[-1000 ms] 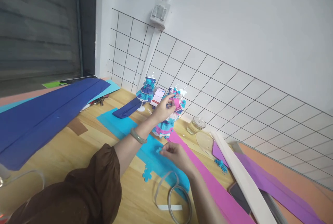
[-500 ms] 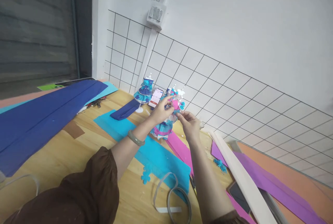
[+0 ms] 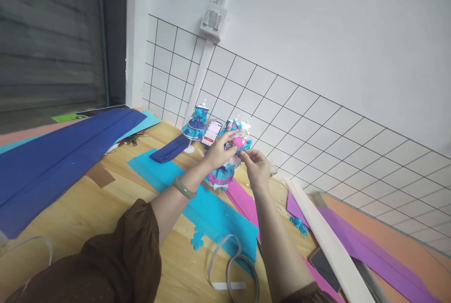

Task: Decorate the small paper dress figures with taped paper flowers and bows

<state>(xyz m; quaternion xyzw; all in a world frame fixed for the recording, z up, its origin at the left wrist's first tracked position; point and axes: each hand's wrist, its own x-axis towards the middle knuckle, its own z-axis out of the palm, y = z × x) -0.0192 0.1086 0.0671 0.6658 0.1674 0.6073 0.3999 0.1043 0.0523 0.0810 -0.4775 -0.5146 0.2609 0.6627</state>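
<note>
A small dress form [image 3: 221, 177] in blue, pink and white paper ruffles stands at the table's centre back. My left hand [image 3: 221, 151] is closed on its pink bodice [image 3: 239, 142], thumb and fingers at its left side. On the right, my right hand [image 3: 256, 167] pinches at the waist, where blue paper pieces show; what exactly lies between its fingertips is too small to make out. Behind, partly hidden, are more small forms with white tops [image 3: 244, 127]. Another blue dress form [image 3: 193, 127] stands on a white base to the left, beside a lit phone [image 3: 212, 134].
Blue paper [image 3: 218, 209], dark blue paper [image 3: 70, 162] and pink paper [image 3: 244, 202] lie on the wooden table [image 3: 130, 204]. A tape roll [image 3: 229, 278] is near the front. White [image 3: 327, 232] and purple strips [image 3: 373, 246] lie right. A wire grid [image 3: 268, 101] lines the wall.
Both hands keep nearly the same place and hold. The blue pieces right of the pink bodice have shifted slightly, and the view has moved a little.
</note>
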